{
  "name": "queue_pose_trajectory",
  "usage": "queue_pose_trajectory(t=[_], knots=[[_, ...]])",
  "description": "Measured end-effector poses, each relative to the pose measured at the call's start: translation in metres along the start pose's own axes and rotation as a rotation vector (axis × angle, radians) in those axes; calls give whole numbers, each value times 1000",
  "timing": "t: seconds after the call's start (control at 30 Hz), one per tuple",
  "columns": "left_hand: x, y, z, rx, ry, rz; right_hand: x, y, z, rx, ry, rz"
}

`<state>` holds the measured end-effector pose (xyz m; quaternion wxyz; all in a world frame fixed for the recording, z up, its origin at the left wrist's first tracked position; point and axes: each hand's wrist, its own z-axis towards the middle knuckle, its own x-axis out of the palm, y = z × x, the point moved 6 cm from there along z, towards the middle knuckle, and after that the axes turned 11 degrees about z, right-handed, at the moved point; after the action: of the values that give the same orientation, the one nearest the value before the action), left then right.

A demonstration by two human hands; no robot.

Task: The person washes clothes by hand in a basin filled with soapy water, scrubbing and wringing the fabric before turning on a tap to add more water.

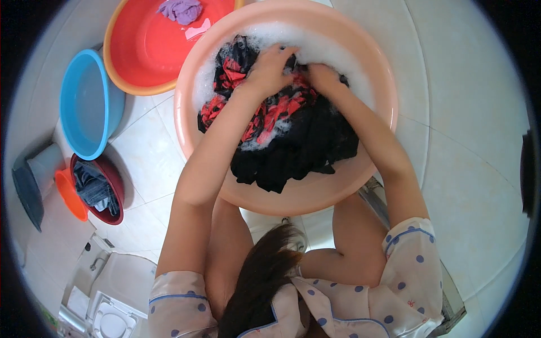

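A black-and-red patterned garment lies bunched in a large peach plastic basin before me. Its plain black part spreads toward my side of the basin. My left hand rests on the cloth near the far side, with thumb and forefinger apart. Close beside it, my right hand is closed on the cloth, its fingertips hidden among the folds. White suds line the far wall, and a smaller patch of foam sits on the garment.
A red basin at the upper left holds a purple cloth. Below it stand a light-blue basin and a dark-red tub with denim clothing. A toilet is at lower left; a tiled wall rises at right.
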<state>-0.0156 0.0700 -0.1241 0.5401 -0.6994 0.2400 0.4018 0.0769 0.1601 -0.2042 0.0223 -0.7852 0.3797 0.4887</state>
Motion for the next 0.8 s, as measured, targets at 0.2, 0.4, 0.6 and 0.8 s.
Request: queue_pose_trajectory(t=[0.2, 0.4, 0.6, 0.8], knots=[[20, 39, -9, -139, -143, -211, 27, -37, 23, 139, -84, 278], [27, 28, -33, -920, 146, -1363, -60, 60, -62, -110, -578, 652], [51, 27, -32, 57, 400, -1555, -71, 123, -89, -396, -524, 489], [37, 18, -59, -828, 289, -1717, -75, 65, -32, -96, -574, 278]])
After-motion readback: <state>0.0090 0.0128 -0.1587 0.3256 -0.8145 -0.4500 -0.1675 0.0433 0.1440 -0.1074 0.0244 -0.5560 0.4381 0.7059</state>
